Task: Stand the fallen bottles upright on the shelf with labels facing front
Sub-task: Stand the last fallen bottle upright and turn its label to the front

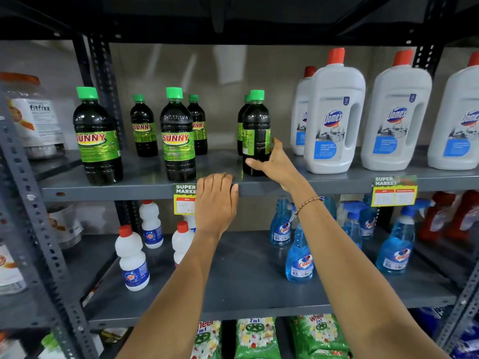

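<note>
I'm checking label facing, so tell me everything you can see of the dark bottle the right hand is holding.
The dark bottle stands upright near the shelf's front edge, left of the white Domex bottles. It looks like clear plastic filled with near-black liquid, with a green screw cap. Its green label is turned so the printed back or side panel shows, not the SUNNY name. The right hand wraps its lower body, fingers in front, thumb on its right side. Another such bottle stands just behind it.

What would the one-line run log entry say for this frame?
stage: turning label front | right hand: gripping upright dark bottle, label turned sideways | left hand: resting on shelf edge | fallen bottles: none visible
</note>
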Demonstrator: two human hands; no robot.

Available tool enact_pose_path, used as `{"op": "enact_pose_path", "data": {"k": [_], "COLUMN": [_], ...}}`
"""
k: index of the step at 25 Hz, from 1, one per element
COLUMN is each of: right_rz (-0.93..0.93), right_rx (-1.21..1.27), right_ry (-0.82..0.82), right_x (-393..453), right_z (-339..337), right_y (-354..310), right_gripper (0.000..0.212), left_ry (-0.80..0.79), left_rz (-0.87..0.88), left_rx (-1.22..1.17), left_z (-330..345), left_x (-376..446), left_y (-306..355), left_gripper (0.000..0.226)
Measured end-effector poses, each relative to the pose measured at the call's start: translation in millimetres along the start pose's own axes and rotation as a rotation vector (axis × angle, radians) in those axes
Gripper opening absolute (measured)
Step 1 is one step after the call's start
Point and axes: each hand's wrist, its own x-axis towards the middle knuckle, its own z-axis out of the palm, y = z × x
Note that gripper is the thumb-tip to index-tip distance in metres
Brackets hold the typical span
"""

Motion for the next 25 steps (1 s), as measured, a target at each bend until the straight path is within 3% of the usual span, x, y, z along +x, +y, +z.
{"op": "enact_pose_path", "data": {"k": [3,7,11,15,20,23,25], "right_rz": [-0.062,-0.023,-0.048,-0.003,-0.038,-0.021,0.007], "right_rx": [-0.081,-0.054,-0.170,-0.127,-0.186,-0.108,-0.055], "right_ry": [0.076,0.011,0.049,-0.008,0.071,-0.042,-0.079], "right_x": [-1.4,0.0,-0.2,5.8,-2.5,-1.9,-0.3], "right_z": [1.9,-2.2,2.7,-0.9,-0.8,-4.8,-7.7], "right_y": [1.0,-0.8,0.4,2.5,0.9,-2.7,-3.0], "right_gripper": [0.107,0.099,0.090,0.065,0.061,0.034,0.032], "left_ry": [-0.008,-0.005,0.019,0.015,0.027,0.038,0.044], "left_rz": [-0.001,0.000,0.008,0.006,0.010,0.007,0.010], "left_rx": [-0.003,-0.006,-0.015,-0.026,-0.021,-0.009,-0.007], "left_z": [-0.5,-1.2,-2.1,-2.1,-2.5,-1.9,-0.5], "left_x": [0.0,0.2,-0.4,-0.1,-0.4,-0.9,-0.8], "left_y": [0.6,0.4,0.9,0.6,1.1,1.5,1.4], "left_gripper": [0.031,0.031,0.029,0.031,0.032,0.031,0.030]}}
